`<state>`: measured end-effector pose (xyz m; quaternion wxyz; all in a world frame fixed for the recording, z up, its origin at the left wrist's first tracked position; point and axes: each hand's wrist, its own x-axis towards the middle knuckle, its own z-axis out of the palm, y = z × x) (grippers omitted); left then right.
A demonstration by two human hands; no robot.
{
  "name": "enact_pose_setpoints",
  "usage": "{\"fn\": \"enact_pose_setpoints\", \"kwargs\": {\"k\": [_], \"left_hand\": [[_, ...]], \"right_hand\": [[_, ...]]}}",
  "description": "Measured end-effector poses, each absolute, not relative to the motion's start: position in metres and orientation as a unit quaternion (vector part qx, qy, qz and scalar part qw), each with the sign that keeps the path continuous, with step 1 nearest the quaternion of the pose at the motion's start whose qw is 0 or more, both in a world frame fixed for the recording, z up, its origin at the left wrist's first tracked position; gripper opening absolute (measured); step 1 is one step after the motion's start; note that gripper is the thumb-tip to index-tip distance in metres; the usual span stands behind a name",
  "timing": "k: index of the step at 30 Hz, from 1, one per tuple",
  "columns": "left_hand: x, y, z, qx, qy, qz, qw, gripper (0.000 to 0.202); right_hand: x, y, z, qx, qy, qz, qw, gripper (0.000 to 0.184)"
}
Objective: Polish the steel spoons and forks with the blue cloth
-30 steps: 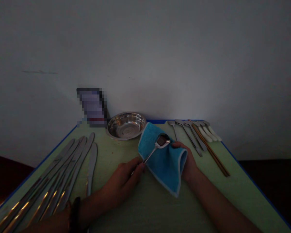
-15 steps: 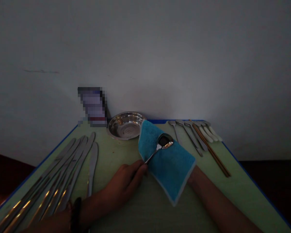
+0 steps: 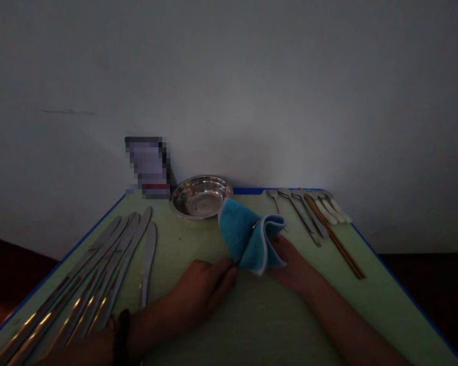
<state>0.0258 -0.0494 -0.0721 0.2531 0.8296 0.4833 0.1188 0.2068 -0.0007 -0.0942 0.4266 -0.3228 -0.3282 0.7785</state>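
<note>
My left hand (image 3: 209, 282) is closed in a pinch on the handle of a metal spoon (image 3: 255, 224). Most of the spoon's bowl is hidden in a blue cloth (image 3: 236, 226) with a pale edge. From the right, my right hand (image 3: 288, 259) holds the cloth from behind, folded up around the spoon; its fingertips are covered by the cloth. Both hands are above the middle of the light green table (image 3: 198, 330).
Several table knives (image 3: 110, 269) lie at the left. Behind the cloth is a round steel bowl (image 3: 202, 198), beside a blurred upright screen (image 3: 148, 168). Metal spoons (image 3: 299, 216), wooden chopsticks (image 3: 336, 239) and white-handled utensils (image 3: 328, 208) lie at the right. A wall (image 3: 229, 91) stands behind.
The cloth lay spread beneath the spoon's visible bowl; now it is folded over the bowl. My right hand has come out partly from under the cloth, while my left hand has barely moved.
</note>
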Motion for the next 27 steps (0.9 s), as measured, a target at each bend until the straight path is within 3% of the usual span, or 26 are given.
{"fn": "enact_pose_setpoints", "kwargs": {"k": [7, 11, 16, 22, 27], "left_hand": [[0.027, -0.049, -0.069, 0.839, 0.473, 0.096, 0.251, 0.031], [0.027, -0.049, -0.069, 0.845, 0.47, 0.083, 0.243, 0.032], [0.026, -0.049, -0.07, 0.855, 0.458, 0.085, 0.229, 0.033], [0.025, -0.051, -0.065, 0.854, 0.457, 0.081, 0.234, 0.032], [0.025, -0.051, -0.062, 0.851, 0.458, 0.079, 0.243, 0.032]], "right_hand": [[0.201, 0.0, -0.094, -0.321, -0.325, 0.759, 0.463, 0.013], [0.201, 0.002, -0.094, -0.327, -0.326, 0.734, 0.498, 0.023], [0.203, 0.004, -0.095, -0.323, -0.328, 0.737, 0.494, 0.026], [0.202, 0.001, -0.092, -0.343, -0.286, 0.759, 0.473, 0.013], [0.202, -0.002, -0.084, -0.35, -0.287, 0.774, 0.442, 0.027]]}}
